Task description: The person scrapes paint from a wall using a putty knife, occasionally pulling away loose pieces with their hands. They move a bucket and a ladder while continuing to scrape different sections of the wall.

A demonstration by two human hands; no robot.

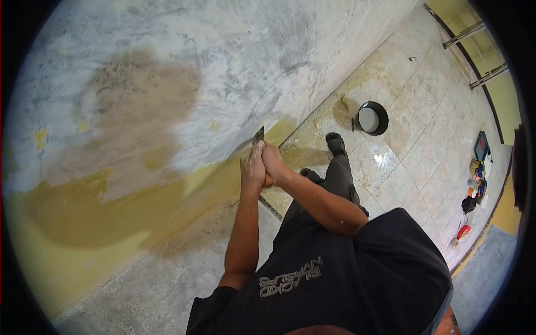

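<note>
My left hand [253,168] and my right hand [273,161] are closed together around the handle of a scraper [258,134]. Its dark, thin blade sticks out beyond my fingers, close against the wall [240,72]. A bit of the orange-brown handle shows below my right palm; the rest is hidden in my grip. White residue speckles my fingers and forearms. The wall's upper area is patchy white and grey, while a yellow band [72,206] runs along its lower part.
A black bucket [383,118] with pale contents stands on the tiled floor [402,173], which is dusty beside the wall. Bottles, a red item [464,231] and a dark tray [481,146] line the far right. Metal legs [464,34] stand at the upper right.
</note>
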